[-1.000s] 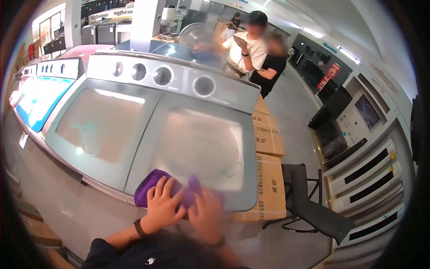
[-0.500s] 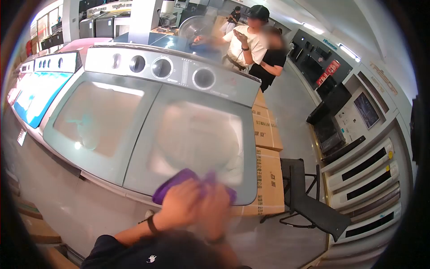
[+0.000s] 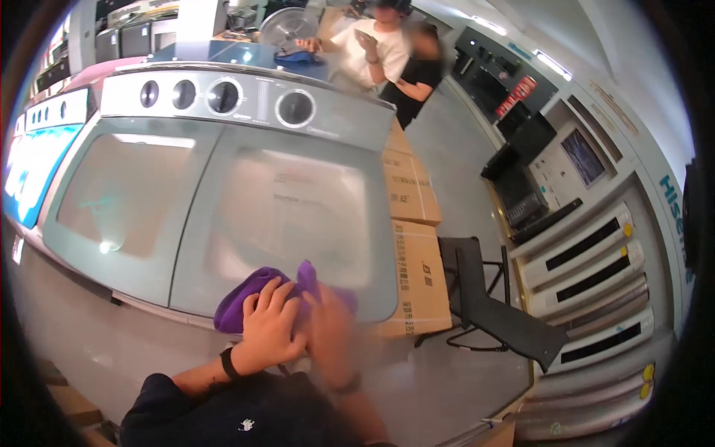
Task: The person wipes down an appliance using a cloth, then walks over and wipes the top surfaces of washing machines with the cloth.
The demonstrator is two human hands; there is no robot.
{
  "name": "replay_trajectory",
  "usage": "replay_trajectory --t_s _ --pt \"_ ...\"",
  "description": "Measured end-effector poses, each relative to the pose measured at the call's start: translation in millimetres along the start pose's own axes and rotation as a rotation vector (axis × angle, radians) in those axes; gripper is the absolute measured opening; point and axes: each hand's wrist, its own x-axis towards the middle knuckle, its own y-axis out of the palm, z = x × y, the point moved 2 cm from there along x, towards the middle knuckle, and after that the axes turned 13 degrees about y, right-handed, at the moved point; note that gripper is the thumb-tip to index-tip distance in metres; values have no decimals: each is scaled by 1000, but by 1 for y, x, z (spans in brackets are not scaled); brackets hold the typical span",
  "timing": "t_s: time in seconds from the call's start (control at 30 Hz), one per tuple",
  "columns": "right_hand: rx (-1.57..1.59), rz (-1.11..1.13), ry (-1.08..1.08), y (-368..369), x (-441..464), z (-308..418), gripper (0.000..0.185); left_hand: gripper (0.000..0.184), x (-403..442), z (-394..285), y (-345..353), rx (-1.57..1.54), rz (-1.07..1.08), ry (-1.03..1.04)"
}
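Note:
A purple cloth (image 3: 240, 304) lies bunched at the front edge of a grey twin-tub washing machine (image 3: 195, 216), over the lower part of its right-hand lid (image 3: 298, 223). My left hand (image 3: 269, 322), with a black band on the wrist, holds the cloth from above with its fingers bent over it. Beside it, my right hand (image 3: 331, 328) is blurred by motion and grips the cloth's other end, a fold of which sticks up above the fingers. Dials (image 3: 223, 97) line the machine's back panel.
Cardboard boxes (image 3: 421, 279) are stacked against the machine's right side, with a black folding chair (image 3: 484, 298) beyond them. Another washer with a blue top (image 3: 41, 171) stands at left. Behind the panel, a person in a white shirt (image 3: 372, 52) stands by another in black (image 3: 417, 78).
The view has shifted, so the machine sits further left and the panel higher. My hands stay together on the cloth; the left one now shows sharply, its fingers more spread.

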Motion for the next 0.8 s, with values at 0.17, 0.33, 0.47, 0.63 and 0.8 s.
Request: replay_trajectory --t_s 0.17,0.33,0.47,0.63,0.8 --pt "-97 -94 73 -3 -14 -26 41 51 16 -14 15 2 71 114" --pt "-122 -162 86 5 -10 -13 41 46 6 -6 7 -46 28 127" --pt "-205 -166 43 18 -2 12 44 46 -7 9 -9 -103 -22 95" --pt "-147 -129 40 22 3 25 43 46 -14 20 -14 -72 -36 106" --pt "-49 -14 124 10 -7 17 44 46 -6 8 -5 27 -82 127"
